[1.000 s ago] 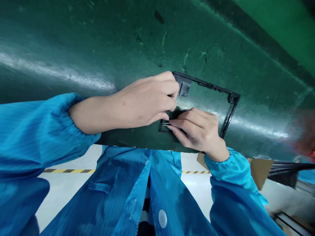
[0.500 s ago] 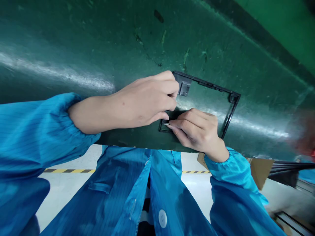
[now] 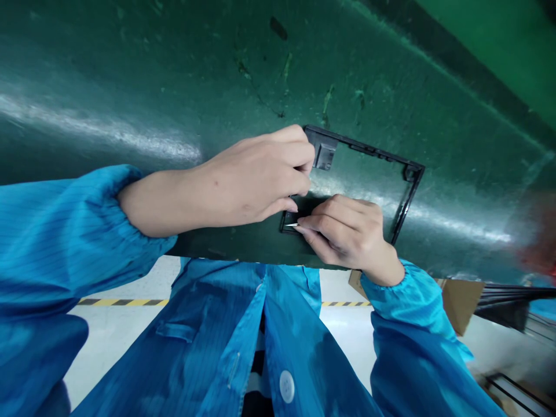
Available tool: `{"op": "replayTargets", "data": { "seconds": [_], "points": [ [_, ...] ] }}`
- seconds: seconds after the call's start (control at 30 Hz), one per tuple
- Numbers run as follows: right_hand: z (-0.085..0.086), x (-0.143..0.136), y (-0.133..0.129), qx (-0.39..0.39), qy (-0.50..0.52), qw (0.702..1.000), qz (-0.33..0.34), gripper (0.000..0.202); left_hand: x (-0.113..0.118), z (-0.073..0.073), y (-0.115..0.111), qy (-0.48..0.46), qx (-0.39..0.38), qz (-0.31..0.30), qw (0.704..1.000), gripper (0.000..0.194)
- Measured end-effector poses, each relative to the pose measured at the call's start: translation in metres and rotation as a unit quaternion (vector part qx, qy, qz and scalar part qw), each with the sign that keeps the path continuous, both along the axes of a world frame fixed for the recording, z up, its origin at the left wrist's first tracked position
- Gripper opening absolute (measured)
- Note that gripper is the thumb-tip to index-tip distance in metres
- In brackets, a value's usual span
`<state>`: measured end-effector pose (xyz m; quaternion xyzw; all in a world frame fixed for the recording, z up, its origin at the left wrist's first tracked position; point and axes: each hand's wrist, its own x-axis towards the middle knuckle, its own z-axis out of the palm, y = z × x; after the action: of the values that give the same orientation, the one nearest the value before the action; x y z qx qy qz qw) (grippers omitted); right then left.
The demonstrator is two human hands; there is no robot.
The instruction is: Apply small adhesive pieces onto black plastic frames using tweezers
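A black rectangular plastic frame (image 3: 371, 150) lies flat on the green work surface, with a block-like fitting at its upper left corner. My left hand (image 3: 269, 171) is closed over the frame's left side, hiding most of that edge. Pinched between thumb and forefinger of my right hand (image 3: 345, 231) is a thin, pointed, shiny metal blade (image 3: 291, 225). Its tip points left, at the frame's lower left corner, just below my left thumb. The rest of the blade is hidden in my fingers, and my right hand covers part of the frame's lower edge.
The green work surface (image 3: 174, 69) has scuffs and glare, and its near edge runs just in front of my blue coat (image 3: 208, 336). A cardboard box (image 3: 460, 304) and dark sheets (image 3: 504, 304) stand below at right. Yellow-black tape (image 3: 125, 302) crosses the floor.
The blade's tip has shifted slightly down and left at the frame's corner, and more of it shows. My left hand and the frame stay nearly where they were.
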<state>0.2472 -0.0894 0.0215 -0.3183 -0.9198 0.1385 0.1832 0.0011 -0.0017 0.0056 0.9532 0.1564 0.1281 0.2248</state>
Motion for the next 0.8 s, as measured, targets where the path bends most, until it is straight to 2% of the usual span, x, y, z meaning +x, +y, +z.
{"op": "replayTargets", "data": {
  "seconds": [0.2, 0.37, 0.63, 0.8],
  "points": [
    [-0.0002, 0.0000, 0.0026, 0.001, -0.012, 1.000, -0.008, 0.017, -0.0006, -0.0013, -0.0001, -0.019, 0.003, -0.002, 1.000, 0.027],
    [0.0030, 0.0008, 0.0037, 0.003, -0.021, 1.000, -0.011, 0.018, -0.0012, 0.0006, -0.0002, -0.018, -0.002, 0.000, 1.000, 0.027],
    [0.0045, 0.0002, 0.0029, -0.035, -0.011, 0.999, 0.003, 0.012, -0.0013, 0.0017, -0.0012, -0.015, -0.014, 0.000, 1.000, 0.024],
    [0.0053, 0.0019, 0.0039, -0.004, 0.004, 0.999, -0.036, 0.008, -0.0016, 0.0023, -0.0012, -0.014, -0.019, 0.004, 1.000, 0.026]
  ]
}}
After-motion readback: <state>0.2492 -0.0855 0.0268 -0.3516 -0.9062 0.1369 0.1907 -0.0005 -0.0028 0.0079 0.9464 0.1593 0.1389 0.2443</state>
